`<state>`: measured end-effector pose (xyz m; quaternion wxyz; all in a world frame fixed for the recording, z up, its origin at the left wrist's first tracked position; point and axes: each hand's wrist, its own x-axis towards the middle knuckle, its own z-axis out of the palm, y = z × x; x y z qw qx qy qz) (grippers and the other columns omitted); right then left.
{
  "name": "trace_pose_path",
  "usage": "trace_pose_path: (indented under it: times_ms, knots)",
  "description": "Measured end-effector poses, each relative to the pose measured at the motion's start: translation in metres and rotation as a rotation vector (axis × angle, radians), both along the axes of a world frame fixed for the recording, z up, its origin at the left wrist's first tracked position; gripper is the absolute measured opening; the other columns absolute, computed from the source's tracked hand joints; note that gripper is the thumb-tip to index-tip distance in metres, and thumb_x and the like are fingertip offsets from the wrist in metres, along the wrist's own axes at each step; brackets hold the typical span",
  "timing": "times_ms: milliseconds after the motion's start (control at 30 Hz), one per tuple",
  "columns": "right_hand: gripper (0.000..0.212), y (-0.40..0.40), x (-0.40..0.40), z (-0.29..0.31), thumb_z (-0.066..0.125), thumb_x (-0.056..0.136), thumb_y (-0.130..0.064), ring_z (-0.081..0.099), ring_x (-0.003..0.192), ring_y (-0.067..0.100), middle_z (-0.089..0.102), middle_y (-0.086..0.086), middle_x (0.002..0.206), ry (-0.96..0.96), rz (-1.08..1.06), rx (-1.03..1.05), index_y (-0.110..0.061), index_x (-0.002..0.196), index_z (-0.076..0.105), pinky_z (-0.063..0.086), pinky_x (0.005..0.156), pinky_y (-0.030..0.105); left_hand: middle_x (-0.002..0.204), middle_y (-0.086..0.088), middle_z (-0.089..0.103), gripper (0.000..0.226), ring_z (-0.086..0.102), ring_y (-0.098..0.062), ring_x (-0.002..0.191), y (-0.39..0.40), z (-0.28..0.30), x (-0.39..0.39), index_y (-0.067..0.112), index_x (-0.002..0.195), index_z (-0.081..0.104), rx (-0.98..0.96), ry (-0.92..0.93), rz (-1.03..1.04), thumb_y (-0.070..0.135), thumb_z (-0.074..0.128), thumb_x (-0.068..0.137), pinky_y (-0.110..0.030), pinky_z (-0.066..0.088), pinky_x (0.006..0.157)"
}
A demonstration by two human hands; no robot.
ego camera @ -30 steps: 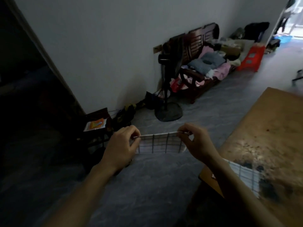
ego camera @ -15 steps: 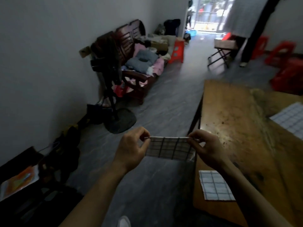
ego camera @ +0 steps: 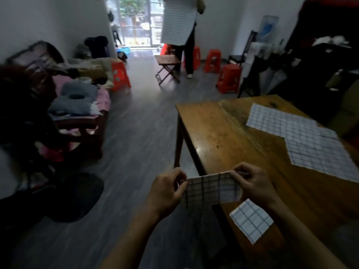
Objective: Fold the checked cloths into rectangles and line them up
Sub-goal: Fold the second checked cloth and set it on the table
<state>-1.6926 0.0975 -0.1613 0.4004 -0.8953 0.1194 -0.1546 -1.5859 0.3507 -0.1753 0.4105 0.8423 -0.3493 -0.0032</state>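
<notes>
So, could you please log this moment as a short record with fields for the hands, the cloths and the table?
left hand: left hand pinches the top left corner of the held cloth
right hand: right hand pinches its top right corner
held cloth: folded, checked, hanging in the air over the table's near left edge
folded cloth: folded cloth lies flat on the wooden table, below the right hand
unfolded cloths: two spread cloths, overlapping, at the table's far right
background: a person stands among red stools
</notes>
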Motion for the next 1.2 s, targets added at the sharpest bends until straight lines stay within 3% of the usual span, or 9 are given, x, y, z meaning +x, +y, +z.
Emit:
trace_pose_path:
  times_ms: [100, 233, 333, 400, 533, 700, 867, 1033, 1200]
  knots:
    - [0.006, -0.015, 0.009, -0.014, 0.069, 0.087, -0.024, 0.063, 0.083, 0.007, 0.066, -0.004, 0.085, 0.024, -0.144, 0.071, -0.021, 0.083, 0.065, 0.057, 0.067, 0.032, 0.065, 0.014, 0.055, 0.017, 0.053, -0.002, 0.059, -0.026, -0.017, 0.027, 0.028, 0.075, 0.057, 0.073, -0.008, -0.109, 0.024, 0.067, 0.087, -0.014, 0.037, 0.056]
    - [0.011, -0.042, 0.035, -0.035, 0.071, 0.086, -0.03, 0.064, 0.082, 0.01, 0.067, -0.002, 0.083, 0.058, -0.249, 0.184, -0.022, 0.081, 0.066, 0.057, 0.067, 0.033, 0.069, 0.012, 0.062, 0.014, 0.057, -0.003, 0.061, -0.065, -0.036, 0.066, 0.027, 0.076, 0.059, 0.165, -0.003, -0.154, 0.027, 0.065, 0.088, -0.026, 0.048, 0.056]
    - [0.011, -0.062, 0.048, -0.049, 0.071, 0.086, -0.029, 0.064, 0.083, 0.016, 0.067, 0.001, 0.084, 0.078, -0.346, 0.342, -0.019, 0.082, 0.067, 0.055, 0.068, 0.035, 0.065, 0.018, 0.059, 0.022, 0.058, 0.0, 0.06, -0.095, -0.044, 0.091, 0.035, 0.073, 0.056, 0.184, 0.033, -0.196, 0.025, 0.068, 0.088, -0.016, 0.043, 0.055]
    - [0.01, -0.073, 0.053, -0.056, 0.07, 0.087, -0.027, 0.065, 0.083, 0.016, 0.067, 0.001, 0.085, 0.063, -0.405, 0.421, -0.018, 0.084, 0.066, 0.054, 0.063, 0.029, 0.062, 0.02, 0.057, 0.023, 0.059, 0.002, 0.062, -0.116, -0.046, 0.105, 0.036, 0.073, 0.057, 0.195, 0.054, -0.246, 0.024, 0.07, 0.087, -0.009, 0.037, 0.054]
    - [0.001, -0.09, 0.055, -0.067, 0.065, 0.089, -0.017, 0.064, 0.089, 0.018, 0.066, 0.002, 0.094, 0.095, -0.533, 0.514, -0.017, 0.089, 0.066, 0.054, 0.063, 0.028, 0.066, 0.011, 0.064, 0.018, 0.062, -0.003, 0.064, -0.156, -0.054, 0.133, 0.028, 0.073, 0.063, 0.203, 0.219, -0.406, 0.02, 0.069, 0.088, -0.019, 0.047, 0.058]
    - [0.001, -0.097, 0.049, -0.078, 0.064, 0.09, -0.016, 0.062, 0.087, 0.015, 0.065, -0.001, 0.092, 0.161, -0.769, 0.452, -0.017, 0.09, 0.065, 0.05, 0.061, 0.027, 0.065, 0.012, 0.061, 0.02, 0.059, 0.001, 0.063, -0.193, -0.07, 0.157, 0.027, 0.072, 0.064, 0.255, 0.301, -0.569, 0.018, 0.067, 0.089, -0.012, 0.039, 0.056]
    - [0.007, -0.093, 0.05, -0.104, 0.068, 0.089, -0.021, 0.063, 0.08, 0.018, 0.066, 0.004, 0.084, 0.226, -1.012, 0.406, -0.014, 0.088, 0.066, 0.05, 0.062, 0.031, 0.067, 0.009, 0.062, 0.024, 0.06, 0.005, 0.067, -0.212, -0.093, 0.171, 0.026, 0.072, 0.063, 0.318, 0.407, -0.725, 0.014, 0.063, 0.092, -0.012, 0.044, 0.058]
    - [0.008, -0.097, 0.067, -0.117, 0.065, 0.092, -0.023, 0.062, 0.079, 0.012, 0.066, -0.003, 0.082, 0.221, -1.072, 0.348, -0.02, 0.085, 0.064, 0.048, 0.06, 0.024, 0.081, 0.002, 0.068, 0.012, 0.063, 0.0, 0.073, -0.22, -0.12, 0.177, 0.023, 0.085, 0.067, 0.457, 0.521, -0.769, 0.019, 0.061, 0.094, -0.016, 0.047, 0.059]
    - [0.006, -0.113, 0.076, -0.126, 0.066, 0.091, -0.028, 0.061, 0.09, 0.008, 0.066, -0.008, 0.091, 0.189, -1.061, 0.303, -0.023, 0.094, 0.067, 0.051, 0.069, 0.024, 0.073, -0.003, 0.068, 0.008, 0.062, -0.007, 0.063, -0.235, -0.127, 0.18, 0.014, 0.087, 0.068, 0.462, 0.706, -0.732, 0.014, 0.062, 0.093, -0.021, 0.049, 0.058]
